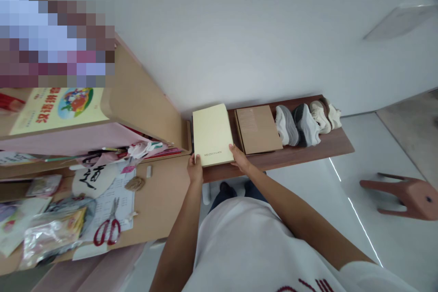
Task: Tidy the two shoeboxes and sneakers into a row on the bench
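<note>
One pair of scissors (113, 215) lies near the front edge of one desk (160, 191). The left hand (195, 169) grasps the near-left corner of one cream box (212, 132) at the left end of one brown bench (337, 145); the right hand (240, 159) grips its near-right side. One brown carton (260, 128) sits mid-bench, four shoes (307, 123) toward the right end.

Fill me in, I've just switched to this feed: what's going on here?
A person has both hands on a pale yellow box, the left hand at its near left corner and the right hand at its near right edge. It is over the left end of a brown bench; whether it rests there is hard to tell. To its right sit a cardboard box and some shoes. Scissors lie on the desk at left.
</note>
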`<act>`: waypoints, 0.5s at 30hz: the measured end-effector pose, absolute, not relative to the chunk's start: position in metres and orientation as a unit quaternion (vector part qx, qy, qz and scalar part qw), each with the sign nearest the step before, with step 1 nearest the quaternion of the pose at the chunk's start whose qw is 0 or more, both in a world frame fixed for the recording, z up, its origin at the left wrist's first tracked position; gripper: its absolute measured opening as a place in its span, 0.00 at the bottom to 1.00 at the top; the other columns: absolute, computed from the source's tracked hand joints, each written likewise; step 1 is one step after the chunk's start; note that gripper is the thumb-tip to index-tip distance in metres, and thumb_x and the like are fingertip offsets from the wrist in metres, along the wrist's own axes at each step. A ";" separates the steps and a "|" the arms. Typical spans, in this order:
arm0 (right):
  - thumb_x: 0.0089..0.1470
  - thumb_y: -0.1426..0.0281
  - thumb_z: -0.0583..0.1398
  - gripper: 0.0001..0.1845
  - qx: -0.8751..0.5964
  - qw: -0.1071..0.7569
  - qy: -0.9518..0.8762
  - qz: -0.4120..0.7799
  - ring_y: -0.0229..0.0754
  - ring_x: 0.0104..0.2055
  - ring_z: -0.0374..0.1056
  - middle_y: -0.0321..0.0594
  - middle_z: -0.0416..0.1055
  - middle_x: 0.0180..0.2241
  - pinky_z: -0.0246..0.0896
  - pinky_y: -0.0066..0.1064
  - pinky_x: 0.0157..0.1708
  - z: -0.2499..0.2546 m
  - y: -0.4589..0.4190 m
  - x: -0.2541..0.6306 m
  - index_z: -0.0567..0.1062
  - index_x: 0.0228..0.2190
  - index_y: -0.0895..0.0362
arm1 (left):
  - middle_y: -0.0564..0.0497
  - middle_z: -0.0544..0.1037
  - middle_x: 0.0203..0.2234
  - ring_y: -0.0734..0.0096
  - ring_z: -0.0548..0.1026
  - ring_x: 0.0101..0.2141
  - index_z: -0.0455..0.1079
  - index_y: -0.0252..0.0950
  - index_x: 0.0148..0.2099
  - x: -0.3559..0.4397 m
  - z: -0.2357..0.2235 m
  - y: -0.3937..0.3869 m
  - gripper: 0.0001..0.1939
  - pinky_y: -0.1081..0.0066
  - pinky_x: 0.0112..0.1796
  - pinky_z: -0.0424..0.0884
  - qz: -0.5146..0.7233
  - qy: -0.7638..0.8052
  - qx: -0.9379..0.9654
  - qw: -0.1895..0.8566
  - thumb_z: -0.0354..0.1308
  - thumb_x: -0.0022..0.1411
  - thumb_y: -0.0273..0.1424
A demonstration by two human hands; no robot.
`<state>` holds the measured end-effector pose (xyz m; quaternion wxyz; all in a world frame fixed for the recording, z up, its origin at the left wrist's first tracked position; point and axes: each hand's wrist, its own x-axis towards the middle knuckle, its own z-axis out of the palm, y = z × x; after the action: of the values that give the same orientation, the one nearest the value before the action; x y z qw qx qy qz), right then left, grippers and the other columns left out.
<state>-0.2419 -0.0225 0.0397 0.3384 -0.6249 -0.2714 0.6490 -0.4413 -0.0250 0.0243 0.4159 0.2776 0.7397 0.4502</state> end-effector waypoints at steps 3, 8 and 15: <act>0.56 0.42 0.59 0.42 -0.622 0.323 -0.241 0.671 0.51 0.62 0.65 0.46 0.66 0.63 0.60 0.58 0.58 0.039 -0.022 -0.240 0.58 0.66 0.42 | 0.40 0.78 0.51 0.61 0.76 0.53 0.73 0.36 0.53 -0.435 0.027 -0.025 0.17 0.62 0.55 0.70 0.444 0.746 0.280 0.410 0.59 0.65 0.38; 0.61 0.47 0.55 0.32 -0.628 0.317 -0.228 0.673 0.49 0.60 0.67 0.44 0.70 0.59 0.60 0.59 0.57 0.033 -0.018 -0.241 0.63 0.62 0.43 | 0.40 0.78 0.52 0.60 0.76 0.54 0.72 0.37 0.55 -0.428 0.028 -0.024 0.18 0.60 0.57 0.68 0.447 0.747 0.282 0.404 0.59 0.66 0.36; 0.64 0.50 0.53 0.28 -0.630 0.298 -0.252 0.671 0.49 0.60 0.67 0.47 0.71 0.58 0.60 0.57 0.58 0.020 -0.015 -0.245 0.64 0.61 0.48 | 0.40 0.77 0.54 0.61 0.75 0.55 0.72 0.36 0.55 -0.432 0.019 -0.023 0.18 0.62 0.57 0.68 0.440 0.750 0.285 0.402 0.58 0.66 0.36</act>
<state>-0.2448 -0.0147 0.0198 0.2978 -0.6303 -0.2522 0.6711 -0.4318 -0.0234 0.0187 0.4023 0.2854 0.7504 0.4400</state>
